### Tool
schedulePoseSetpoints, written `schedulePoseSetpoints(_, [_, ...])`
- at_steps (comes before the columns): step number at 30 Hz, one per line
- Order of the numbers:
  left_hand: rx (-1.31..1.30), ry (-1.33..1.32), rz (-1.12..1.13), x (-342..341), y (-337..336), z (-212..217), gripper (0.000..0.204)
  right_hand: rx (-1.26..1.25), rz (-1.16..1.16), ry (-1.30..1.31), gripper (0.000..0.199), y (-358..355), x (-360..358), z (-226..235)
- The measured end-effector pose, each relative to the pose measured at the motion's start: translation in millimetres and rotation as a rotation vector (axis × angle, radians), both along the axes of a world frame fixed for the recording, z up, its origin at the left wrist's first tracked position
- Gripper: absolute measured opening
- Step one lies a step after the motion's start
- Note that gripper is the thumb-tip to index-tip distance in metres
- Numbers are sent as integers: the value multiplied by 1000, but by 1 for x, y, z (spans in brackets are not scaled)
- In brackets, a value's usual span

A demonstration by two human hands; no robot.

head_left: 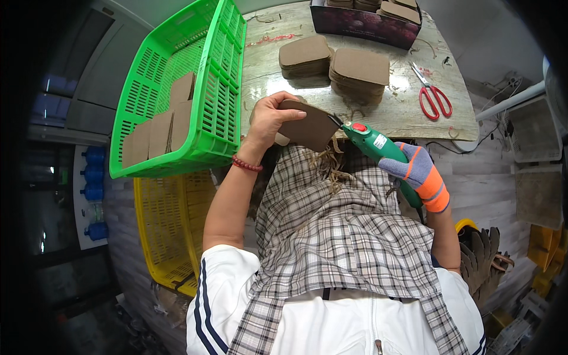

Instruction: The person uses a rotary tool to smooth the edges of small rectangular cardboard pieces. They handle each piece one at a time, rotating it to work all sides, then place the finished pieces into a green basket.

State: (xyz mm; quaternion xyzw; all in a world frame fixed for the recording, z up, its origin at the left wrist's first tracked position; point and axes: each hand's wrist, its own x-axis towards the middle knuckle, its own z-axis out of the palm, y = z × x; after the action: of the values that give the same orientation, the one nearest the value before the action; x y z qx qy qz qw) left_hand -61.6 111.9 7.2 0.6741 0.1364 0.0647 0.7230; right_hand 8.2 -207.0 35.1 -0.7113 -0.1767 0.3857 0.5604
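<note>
My bare left hand [269, 118] pinches the edge of a brown cardboard-like sheet [315, 125] with rounded corners, held above my lap. In my right hand [421, 171], which wears a grey and orange glove, is a green electric cutter [374, 143] with a red button. Its dark blade tip meets the sheet's right edge; whether it is biting in is too small to tell. Curled brown trimmings [331, 168] hang on my checked apron [337, 236]. Two stacks of similar brown pieces, a left stack [305, 52] and a right stack [360, 66], lie beyond on the table.
A green plastic basket [219, 77] with upright brown pieces [160, 133] stands at the left. A yellow crate [163, 236] sits lower down. Red-handled scissors [435, 102] lie on the table's right side. A dark patterned box [364, 26] of brown pieces is at the far edge.
</note>
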Motion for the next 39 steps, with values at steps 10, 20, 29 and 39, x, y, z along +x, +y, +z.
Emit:
schedulePoseSetpoints(10, [-122, -27, -51, -1, 11, 6, 21, -16, -19, -55, 30, -7, 1, -11])
schedulePoseSetpoints(20, [-19, 56, -127, 3, 4, 2, 22, -39, 28, -34, 34, -2, -2, -5])
schedulePoseSetpoints(29, [203, 68, -296, 8, -20, 10, 33, -48, 55, -66, 37, 7, -3, -6])
schedulePoseSetpoints(39, [282, 92, -433, 16, -38, 18, 92, -14, 68, -92, 39, 14, -1, -5])
